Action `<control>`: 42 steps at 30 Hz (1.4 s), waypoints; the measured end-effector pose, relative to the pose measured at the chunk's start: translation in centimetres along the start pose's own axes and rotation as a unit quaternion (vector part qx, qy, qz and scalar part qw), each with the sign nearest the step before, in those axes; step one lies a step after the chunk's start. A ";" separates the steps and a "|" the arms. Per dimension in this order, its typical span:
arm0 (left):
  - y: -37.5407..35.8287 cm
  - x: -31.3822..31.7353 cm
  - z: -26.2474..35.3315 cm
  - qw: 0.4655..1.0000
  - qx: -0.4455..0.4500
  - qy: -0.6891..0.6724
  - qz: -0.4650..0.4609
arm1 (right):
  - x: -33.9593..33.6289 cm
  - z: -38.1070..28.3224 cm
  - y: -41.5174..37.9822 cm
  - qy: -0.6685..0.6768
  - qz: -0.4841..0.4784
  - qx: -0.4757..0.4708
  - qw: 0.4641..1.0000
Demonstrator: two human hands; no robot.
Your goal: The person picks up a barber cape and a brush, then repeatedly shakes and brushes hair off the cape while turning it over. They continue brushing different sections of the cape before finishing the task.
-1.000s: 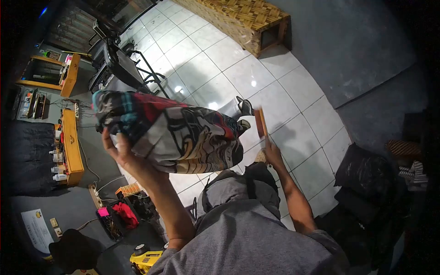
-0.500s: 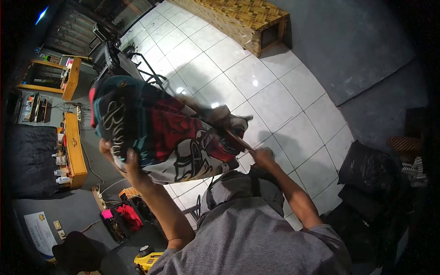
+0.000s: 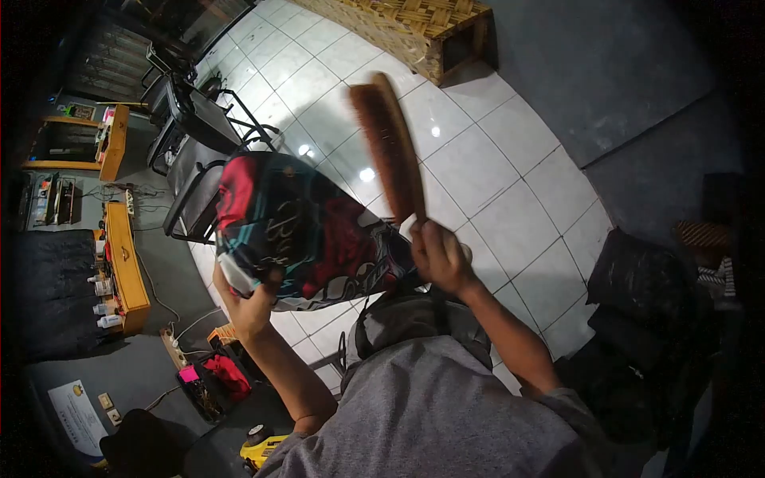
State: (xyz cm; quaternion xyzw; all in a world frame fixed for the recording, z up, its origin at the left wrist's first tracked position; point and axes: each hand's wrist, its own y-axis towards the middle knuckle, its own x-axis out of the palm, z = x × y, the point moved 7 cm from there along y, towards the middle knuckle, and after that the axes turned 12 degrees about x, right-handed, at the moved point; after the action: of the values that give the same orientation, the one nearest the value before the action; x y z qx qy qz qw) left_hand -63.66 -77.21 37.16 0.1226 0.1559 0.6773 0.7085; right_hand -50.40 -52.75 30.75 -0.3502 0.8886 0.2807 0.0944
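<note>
A wooden-backed brush point(image 3: 390, 151) with reddish-brown bristles rises from my right hand point(image 3: 442, 259), whose fingers are wrapped round its handle. The bristles face left, clear of the cloth. Gripped at its lower left edge by my left hand point(image 3: 249, 307) is a printed cloth point(image 3: 319, 231) in red, black, teal and white, with lettering on it. The thumb lies over its front, and the other fingers are partly hidden behind it. The cloth is held up in front of my body, its right end near my right hand.
A black-framed chair point(image 3: 195, 119) stands beyond the cloth on the white tiled floor point(image 3: 478, 175). Left along the wall are wooden shelves point(image 3: 127, 263) with bottles. A woven-pattern bench point(image 3: 398, 24) is at the top, and a dark box with red cloth point(image 3: 227, 374) lies lower left.
The brush has swung up and away from the cloth, from pointing across it to upright. The cloth has shifted right, and my left hand has moved right with it.
</note>
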 end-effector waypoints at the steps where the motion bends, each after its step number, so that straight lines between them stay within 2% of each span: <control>1: 0.1 1.2 0.4 0.997 0.004 0.010 -0.077 | 2.2 0.8 -0.6 0.169 -0.191 0.143 0.956; 2: 0.1 2.3 0.8 0.988 0.009 0.019 -0.153 | 2.3 0.6 -0.8 0.169 -0.192 0.142 0.956; 3: 0.2 3.2 1.7 0.981 0.043 0.010 -0.187 | 3.8 0.7 -1.5 0.226 -0.281 0.201 0.911; 4: 0.5 2.8 1.8 0.982 0.043 0.012 -0.184 | 5.2 0.8 -2.6 0.278 -0.367 0.257 0.850; 5: 0.9 2.5 2.6 0.976 0.092 -0.015 -0.194 | 6.4 2.9 -4.0 0.221 -0.378 0.272 0.857; 6: 1.0 2.2 3.4 0.968 0.141 -0.041 -0.204 | 7.3 5.1 -5.4 0.221 -0.383 0.271 0.855; 8: 1.1 0.9 3.6 0.972 0.155 -0.012 -0.174 | 8.8 12.9 -10.1 -0.072 -0.453 0.304 0.835; 10: 1.7 -0.4 4.3 0.967 0.215 0.069 -0.119 | 9.3 20.4 -16.1 -0.225 -0.531 0.202 0.791; 12: 1.7 0.7 5.8 0.961 0.230 0.112 -0.105 | 6.5 25.7 -18.5 -0.280 -0.478 0.384 0.739; 14: 1.8 0.0 4.3 0.981 0.161 0.035 -0.100 | 5.2 26.2 -17.4 -0.272 -0.447 0.405 0.750; 15: 2.2 -2.0 2.6 0.961 0.179 0.194 -0.078 | 4.3 26.4 -16.4 -0.265 -0.412 0.425 0.761; 16: 2.4 -1.9 2.1 0.962 0.178 0.194 -0.078 | 3.9 25.7 -15.0 -0.265 -0.413 0.426 0.760; 18: 1.6 0.0 4.1 0.868 0.400 0.255 -0.142 | 3.4 21.7 -9.7 -0.134 -0.332 0.404 0.842; 20: 1.4 0.0 3.6 0.883 0.384 0.224 -0.147 | 3.9 17.2 -6.6 0.096 -0.328 0.446 0.827; 22: 1.1 0.3 3.2 0.909 0.353 0.159 -0.152 | 4.1 12.0 -4.8 0.186 -0.319 0.363 0.855; 24: 1.4 0.9 3.8 0.938 0.317 0.076 -0.119 | 3.8 4.3 -2.7 0.420 -0.380 0.357 0.743; 25: 1.2 0.5 3.4 0.936 0.278 0.194 -0.100 | 4.7 3.3 -3.1 0.421 -0.380 0.355 0.743; 26: 0.9 -0.1 3.0 0.919 0.233 0.309 -0.080 | 5.2 2.0 -3.2 0.359 -0.388 0.287 0.799; 27: 0.6 0.2 3.3 0.919 0.234 0.308 -0.079 | 5.3 1.1 -3.4 0.292 -0.391 0.215 0.846; 28: 0.3 0.4 4.5 0.844 0.261 0.467 -0.028 | 5.8 1.6 -4.3 0.292 -0.392 0.213 0.846; 29: -0.2 0.5 5.5 0.741 0.278 0.610 0.023 | 7.1 3.3 -5.9 0.206 -0.393 0.199 0.874; 30: -0.2 0.5 5.5 0.741 0.278 0.611 0.024 | 8.6 5.4 -7.6 0.119 -0.391 0.184 0.894; 33: -0.3 0.4 5.6 0.776 0.292 0.558 0.026 | 10.2 14.9 -12.3 -0.131 -0.485 0.248 0.828; 35: -0.3 0.4 5.6 0.800 0.306 0.516 0.022 | 8.8 23.0 -17.9 -0.252 -0.536 0.220 0.775; 37: -0.3 0.3 5.7 0.821 0.325 0.469 0.023 | 5.4 27.6 -20.5 -0.341 -0.506 0.341 0.715; 38: -0.4 0.3 5.7 0.830 0.330 0.448 0.024 | 5.1 28.0 -20.2 -0.342 -0.504 0.339 0.717; 40: -0.4 0.2 5.4 0.851 0.334 0.405 0.020 | 3.2 29.3 -21.2 -0.285 -0.471 0.481 0.682; 41: -0.5 0.1 5.3 0.861 0.335 0.381 0.019 | 3.0 28.4 -20.2 -0.287 -0.469 0.482 0.682; 42: -0.5 0.1 5.1 0.870 0.337 0.359 0.018 | 3.4 27.1 -18.0 -0.215 -0.394 0.483 0.752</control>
State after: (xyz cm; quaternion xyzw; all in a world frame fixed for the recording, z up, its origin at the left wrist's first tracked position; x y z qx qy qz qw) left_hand -61.19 -76.96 41.65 0.1046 0.6162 0.5935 0.5072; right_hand -41.51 -50.10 -0.64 -0.5075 0.6454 -0.1800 0.5418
